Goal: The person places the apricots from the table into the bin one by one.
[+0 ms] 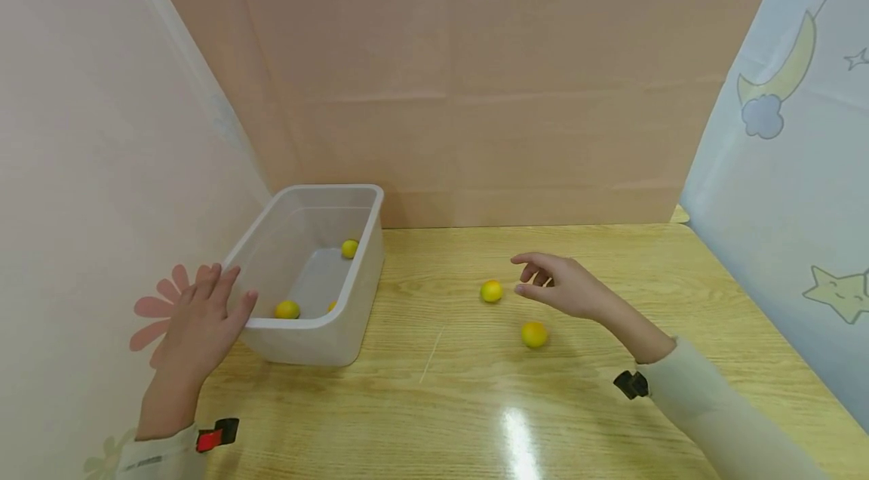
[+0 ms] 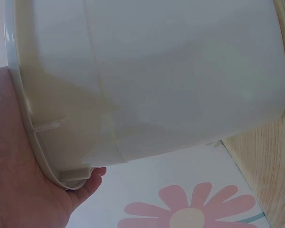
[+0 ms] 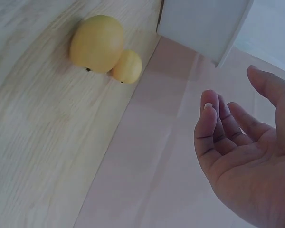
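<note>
My left hand rests on the near left corner of a white plastic bin. Its fingers lie fairly straight along the rim, the thumb over the near edge; in the left wrist view, fingertips show just below the rim corner. My right hand hovers over the table with loosely bent fingers and nothing between them. Just left of it sits a small round yellow-orange fruit. A second such fruit lies nearer, below the hand. Inside the bin are more yellow fruits, one partly hidden by the wall.
A wooden table carries everything. Behind it rises a brown-pink backdrop. Pale patterned sheets stand at both sides, the left one close to the bin and the right one along the table's edge.
</note>
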Available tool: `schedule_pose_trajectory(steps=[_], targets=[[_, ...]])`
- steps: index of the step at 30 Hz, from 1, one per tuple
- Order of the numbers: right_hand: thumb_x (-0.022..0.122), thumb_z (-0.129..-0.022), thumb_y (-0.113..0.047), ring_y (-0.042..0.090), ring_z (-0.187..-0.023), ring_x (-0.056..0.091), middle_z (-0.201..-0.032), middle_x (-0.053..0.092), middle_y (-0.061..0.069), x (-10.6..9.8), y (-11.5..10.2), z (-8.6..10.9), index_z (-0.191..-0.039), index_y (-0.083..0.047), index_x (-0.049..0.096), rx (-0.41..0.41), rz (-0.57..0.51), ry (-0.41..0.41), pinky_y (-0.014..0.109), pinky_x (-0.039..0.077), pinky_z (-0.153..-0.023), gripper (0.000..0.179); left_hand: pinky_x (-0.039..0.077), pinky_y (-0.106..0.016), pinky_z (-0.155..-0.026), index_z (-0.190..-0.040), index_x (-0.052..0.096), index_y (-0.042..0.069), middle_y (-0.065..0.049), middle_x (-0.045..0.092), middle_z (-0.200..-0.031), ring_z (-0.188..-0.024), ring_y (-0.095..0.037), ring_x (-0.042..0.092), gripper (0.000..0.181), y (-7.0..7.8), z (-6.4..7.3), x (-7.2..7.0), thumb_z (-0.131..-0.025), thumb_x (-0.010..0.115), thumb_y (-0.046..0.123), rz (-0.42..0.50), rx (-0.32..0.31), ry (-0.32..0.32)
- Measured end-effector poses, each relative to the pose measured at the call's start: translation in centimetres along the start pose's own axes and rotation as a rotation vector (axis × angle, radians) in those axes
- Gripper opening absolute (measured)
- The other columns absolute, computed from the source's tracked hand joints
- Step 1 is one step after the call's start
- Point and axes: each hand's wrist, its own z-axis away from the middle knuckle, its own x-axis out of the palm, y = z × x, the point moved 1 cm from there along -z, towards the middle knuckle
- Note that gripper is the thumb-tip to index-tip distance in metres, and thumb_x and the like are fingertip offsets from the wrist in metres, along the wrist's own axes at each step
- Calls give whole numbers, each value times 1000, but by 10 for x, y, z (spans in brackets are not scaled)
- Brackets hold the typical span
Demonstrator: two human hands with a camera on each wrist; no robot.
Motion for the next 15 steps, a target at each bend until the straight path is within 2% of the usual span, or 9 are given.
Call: schedule_pose_trajectory(steps=[8,15], targets=[[69,-98,-34,10,-85,61,-105,64,-2,4,9,17,-141,-6,55,16,-8,-15,26,53,-70,54,19,-74,-110,-155,30,-4,-38,21,-159,-146,-55,17,70,1,1,0,-107,37,47,2,1,3],[68,-98,-35,8,-85,60,-106,63,-1,9,20,27,-141,-2,54,16,-20,-55,26,54,-72,56,19,-75,-108,-156,29,-3,-37,20,-159,-145,-56,17,70,0,1,0,-107,38,47,5,-6,-2]])
